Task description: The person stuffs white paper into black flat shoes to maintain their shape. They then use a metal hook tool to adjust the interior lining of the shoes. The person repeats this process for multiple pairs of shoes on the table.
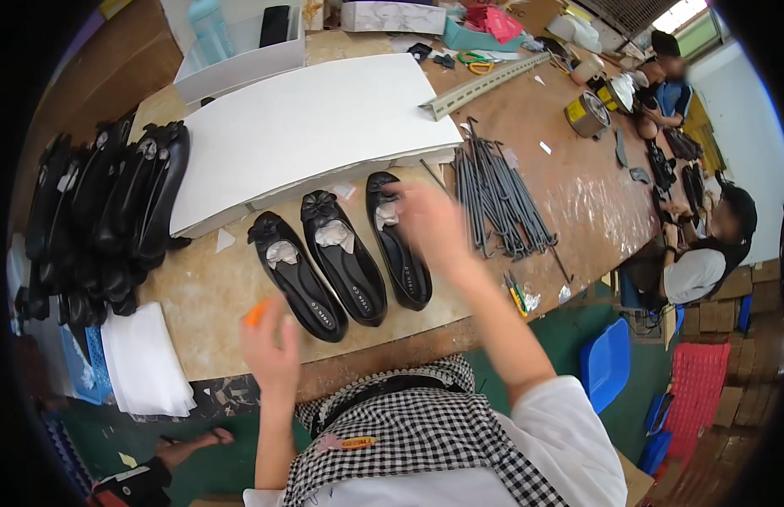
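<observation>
Three black ballet flats with bows on their toes and crumpled white paper inside lie side by side: a left shoe (301, 283), a middle shoe (356, 275) and a right shoe (406, 262). My right hand (434, 224), smeared by motion, is over the right shoe near its bow; whether its fingers grip anything cannot be told. Beside the heel of the left shoe, my left hand (274, 342) is closed around a small orange object (258, 312) whose kind is unclear.
A white board (316, 127) lies behind the shoes. More black flats (105, 203) are piled at the left, above white sheets (147, 359). Dark metal rods (506, 198) and a cutter (516, 296) lie at the right. Two people (713, 245) sit beyond the table's right side.
</observation>
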Available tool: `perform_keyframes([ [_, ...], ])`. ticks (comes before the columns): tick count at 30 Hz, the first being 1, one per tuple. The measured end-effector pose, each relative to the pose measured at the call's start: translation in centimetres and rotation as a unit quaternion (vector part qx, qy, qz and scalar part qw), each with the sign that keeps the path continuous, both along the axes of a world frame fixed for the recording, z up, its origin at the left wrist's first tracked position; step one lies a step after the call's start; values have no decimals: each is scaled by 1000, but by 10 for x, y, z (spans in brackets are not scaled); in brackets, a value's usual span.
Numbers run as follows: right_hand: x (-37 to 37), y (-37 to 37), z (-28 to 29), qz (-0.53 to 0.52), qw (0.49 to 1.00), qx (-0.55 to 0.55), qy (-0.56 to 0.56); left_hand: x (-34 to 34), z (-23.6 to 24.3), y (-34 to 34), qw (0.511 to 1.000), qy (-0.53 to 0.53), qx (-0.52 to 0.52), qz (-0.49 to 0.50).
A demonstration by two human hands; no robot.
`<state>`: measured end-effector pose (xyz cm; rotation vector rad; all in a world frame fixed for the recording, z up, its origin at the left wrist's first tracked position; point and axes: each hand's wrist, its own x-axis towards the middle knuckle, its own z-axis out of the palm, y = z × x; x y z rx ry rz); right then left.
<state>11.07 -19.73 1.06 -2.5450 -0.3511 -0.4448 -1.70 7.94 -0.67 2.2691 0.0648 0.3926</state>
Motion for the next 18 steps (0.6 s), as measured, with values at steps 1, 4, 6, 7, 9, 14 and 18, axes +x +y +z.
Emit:
perform_keyframes([
  [1, -6, -54, -12, -181, 974, 36, 132, 0, -4, 6, 991, 66, -89, 71],
  [4, -23, -143, -64, -230, 952, -180, 89, 26, -8, -3, 969, 222, -95, 59],
  [6, -19, -134, -69, -242, 941, -208, 110, 24, -37, 18, 965, 223, -135, 26],
  [7, -18, -133, -63, -223, 949, -188, 118, 21, -37, 24, 961, 225, -158, 20],
  [9, -18, -145, -57, -198, 965, -105, 134, 17, -35, 22, 910, 196, -362, 49],
  [14, -32, -121, -24, -243, 967, -65, 47, 10, -3, -14, 604, 283, -741, -77],
  [18, -65, -1, 44, -55, 963, 181, 195, 29, 7, -32, 711, 206, -672, -26],
])
